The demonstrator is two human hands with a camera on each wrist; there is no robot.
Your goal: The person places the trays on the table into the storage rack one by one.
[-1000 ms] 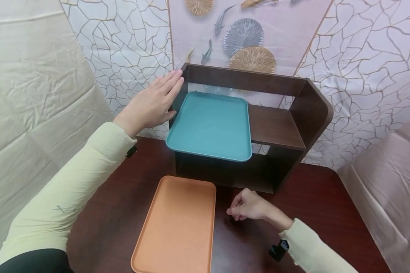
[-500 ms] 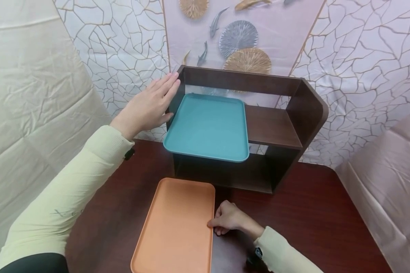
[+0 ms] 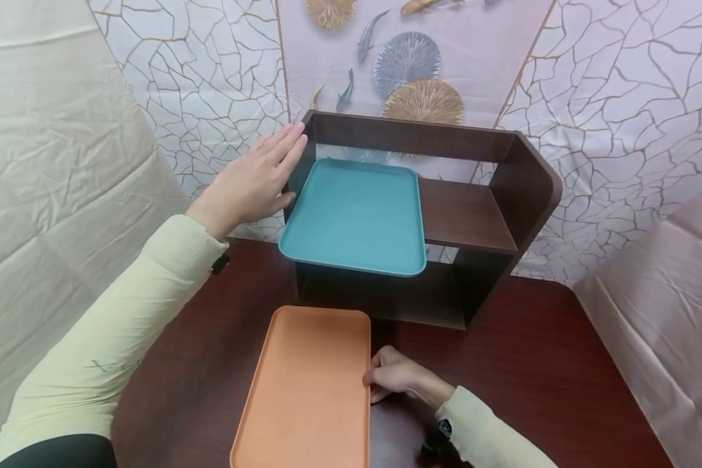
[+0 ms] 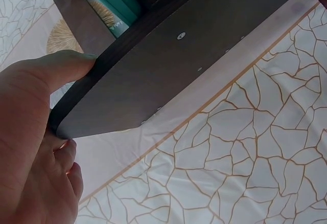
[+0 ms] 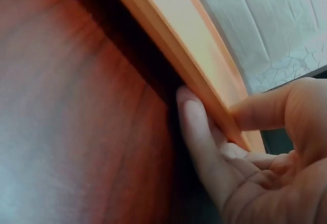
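A brown two-tier shelf (image 3: 474,214) stands on the table, with a teal tray (image 3: 353,218) on its upper board, jutting past the front edge. My left hand (image 3: 248,179) rests on the shelf's left side panel (image 4: 153,65), fingers straight, with the thumb touching the panel's edge in the left wrist view. In front of the shelf is an orange tray (image 3: 307,390). At its right rim, my right hand (image 3: 394,374) pinches the tray. The right wrist view shows the thumb against the rim and fingers reaching under it, above a dark shadow on the table.
The dark red wooden table (image 3: 538,364) spreads around the shelf. Behind stands a patterned cloth backdrop (image 3: 620,130), with a plain pale cloth (image 3: 52,162) at the left and another cloth (image 3: 667,299) at the right.
My right hand has come left from beside the orange tray and taken hold of its right rim. The orange tray has shifted slightly right. My left hand stays on the shelf.
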